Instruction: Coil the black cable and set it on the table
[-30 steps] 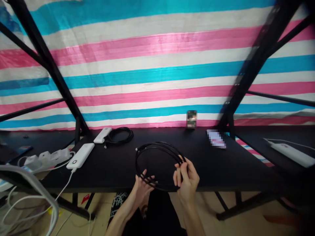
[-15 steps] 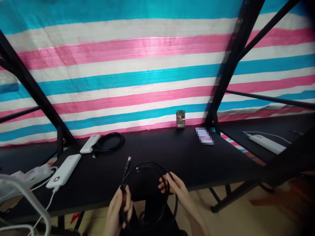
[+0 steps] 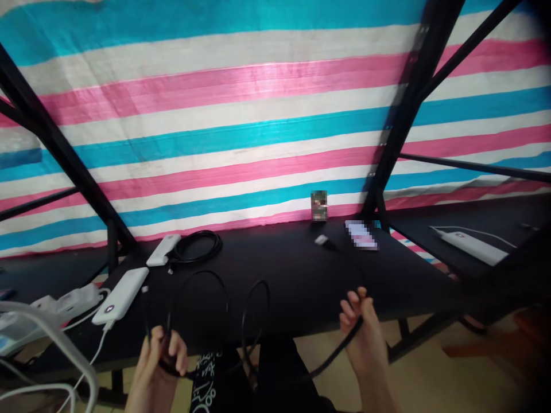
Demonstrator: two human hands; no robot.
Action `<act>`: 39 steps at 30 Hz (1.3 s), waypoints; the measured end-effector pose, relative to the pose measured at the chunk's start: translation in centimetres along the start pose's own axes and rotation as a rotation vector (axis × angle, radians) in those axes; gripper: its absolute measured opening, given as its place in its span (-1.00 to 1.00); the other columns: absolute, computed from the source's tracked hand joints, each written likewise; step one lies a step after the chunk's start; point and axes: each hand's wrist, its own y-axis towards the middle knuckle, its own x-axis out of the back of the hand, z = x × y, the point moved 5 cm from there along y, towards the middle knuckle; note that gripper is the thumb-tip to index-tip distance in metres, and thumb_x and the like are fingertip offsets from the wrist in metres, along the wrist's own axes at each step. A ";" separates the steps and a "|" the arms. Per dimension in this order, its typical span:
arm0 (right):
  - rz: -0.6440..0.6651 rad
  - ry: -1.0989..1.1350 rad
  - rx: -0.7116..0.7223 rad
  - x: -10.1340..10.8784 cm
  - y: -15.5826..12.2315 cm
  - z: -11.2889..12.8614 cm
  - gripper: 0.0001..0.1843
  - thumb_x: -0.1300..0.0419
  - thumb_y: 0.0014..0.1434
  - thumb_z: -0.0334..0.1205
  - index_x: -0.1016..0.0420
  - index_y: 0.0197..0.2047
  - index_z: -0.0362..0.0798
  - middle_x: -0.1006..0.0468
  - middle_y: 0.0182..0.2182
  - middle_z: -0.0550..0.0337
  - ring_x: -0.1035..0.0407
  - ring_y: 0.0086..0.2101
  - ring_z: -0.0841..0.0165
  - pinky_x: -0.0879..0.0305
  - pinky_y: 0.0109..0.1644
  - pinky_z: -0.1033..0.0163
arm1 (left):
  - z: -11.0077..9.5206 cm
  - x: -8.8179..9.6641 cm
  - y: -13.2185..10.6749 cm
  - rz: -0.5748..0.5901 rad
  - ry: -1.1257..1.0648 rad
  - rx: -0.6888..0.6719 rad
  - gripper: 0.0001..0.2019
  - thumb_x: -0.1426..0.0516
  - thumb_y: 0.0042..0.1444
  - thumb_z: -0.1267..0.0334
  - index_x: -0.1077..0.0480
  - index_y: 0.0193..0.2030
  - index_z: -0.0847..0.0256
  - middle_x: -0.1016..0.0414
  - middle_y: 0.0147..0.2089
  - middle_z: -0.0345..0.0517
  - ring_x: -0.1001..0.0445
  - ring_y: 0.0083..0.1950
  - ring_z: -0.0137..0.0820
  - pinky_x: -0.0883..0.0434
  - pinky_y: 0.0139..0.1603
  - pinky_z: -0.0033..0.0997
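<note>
Between the two hands a black cable (image 3: 253,321) hangs in loose loops over the near edge of the tabletop (image 3: 293,275). Left hand (image 3: 158,362) is closed around one stretch of it, fingers curled. Right hand (image 3: 365,332) grips another stretch, fingers half folded; the cable seems to run on past it toward a pale plug (image 3: 321,240) lying beyond, though blur hides the link. Ahead of the left hand lies a white power bank (image 3: 121,295), and farther off a second one (image 3: 163,250) beside a coiled black cord (image 3: 197,246).
</note>
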 end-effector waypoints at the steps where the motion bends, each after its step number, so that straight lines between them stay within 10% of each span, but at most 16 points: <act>1: -0.018 0.038 0.023 0.7 0.3 0.9 -0.70 -0.31 -0.03 0.00 -0.43 -0.25 0.06 -0.28 -0.50 0.36 -0.12 -0.62 0.59 -0.14 -0.64 0.54 | -0.5 0.1 0.1 0.001 -0.014 -0.017 -0.56 -0.32 -0.29 -0.05 -0.23 -0.36 0.06 -0.25 -0.58 -0.38 -0.22 -0.61 -0.53 -0.28 -0.64 -0.56; 7: -0.102 0.205 0.165 5.6 1.0 5.2 -0.71 -0.39 -0.11 -0.20 -0.43 -0.30 0.00 -0.18 -0.53 0.40 0.00 -0.66 0.65 -0.09 -0.67 0.62 | -2.5 2.8 0.7 -0.108 0.016 -0.115 -0.47 -0.38 -0.44 -0.04 -0.30 -0.31 0.05 -0.52 -0.22 -0.24 -0.48 -0.34 -0.34 -0.43 -0.52 -0.51; 14: -0.111 0.322 0.218 8.5 1.1 7.0 -0.84 -0.30 -0.03 -0.42 -0.44 -0.36 -0.03 -0.15 -0.63 0.40 0.00 -0.71 0.64 -0.07 -0.73 0.62 | -4.4 5.1 0.9 -0.148 -0.103 -0.316 -0.50 -0.36 -0.36 0.00 -0.39 -0.23 0.08 -0.48 -0.40 -0.34 -0.25 -0.62 -0.55 -0.16 -0.79 -0.60; 19: -0.102 0.169 0.109 6.7 1.2 5.7 -0.82 -0.32 -0.04 -0.27 -0.43 -0.32 0.00 -0.15 -0.59 0.39 0.00 -0.70 0.62 -0.06 -0.73 0.56 | -4.6 5.5 0.7 -0.162 0.009 -0.381 -0.51 -0.31 -0.26 -0.05 -0.36 -0.20 0.12 -0.45 -0.43 -0.27 -0.32 -0.61 -0.48 -0.16 -0.80 -0.57; 24: -0.074 -0.174 0.031 4.7 1.9 1.6 -0.60 -0.41 -0.20 -0.05 -0.45 -0.29 0.00 -0.47 -0.38 0.27 -0.41 -0.42 0.45 -0.36 -0.48 0.41 | -3.4 5.7 0.9 -0.132 0.123 -0.358 -0.53 -0.25 -0.16 -0.08 -0.34 -0.17 0.17 -0.45 -0.39 -0.20 -0.40 -0.53 -0.40 -0.31 -0.70 -0.48; 28: 0.181 -0.209 0.000 -0.6 -0.1 -3.3 -0.67 -0.30 -0.02 0.05 -0.38 -0.39 -0.03 -0.54 -0.24 0.14 -0.44 -0.12 0.21 -0.32 0.01 0.01 | -0.9 4.5 1.3 -0.068 0.096 -0.239 -0.50 -0.22 -0.10 -0.08 -0.31 -0.08 0.15 -0.49 -0.30 -0.15 -0.47 -0.37 -0.32 -0.39 -0.59 -0.46; 34: 0.449 -0.156 -0.233 -7.4 -4.8 -9.9 -0.66 -0.16 0.12 0.12 -0.30 -0.25 0.02 -0.46 -0.01 0.03 -0.38 -0.01 0.15 -0.17 0.14 -0.08 | 3.8 0.4 1.3 0.078 -0.016 0.035 -0.32 -0.15 -0.03 -0.09 -0.12 0.18 0.19 -0.55 -0.25 -0.02 -0.54 -0.28 -0.26 -0.48 -0.32 -0.33; 39: 0.487 -0.249 -0.366 -7.7 -5.7 -11.5 -0.63 -0.11 0.15 0.14 -0.24 -0.35 -0.02 -0.45 -0.03 0.08 -0.48 -0.20 0.27 -0.37 -0.09 0.15 | 5.9 -1.3 1.0 0.304 0.013 0.172 -0.19 -0.06 0.02 -0.16 0.11 0.32 0.18 -0.50 -0.47 -0.18 -0.35 -0.72 -0.44 -0.22 -0.78 -0.53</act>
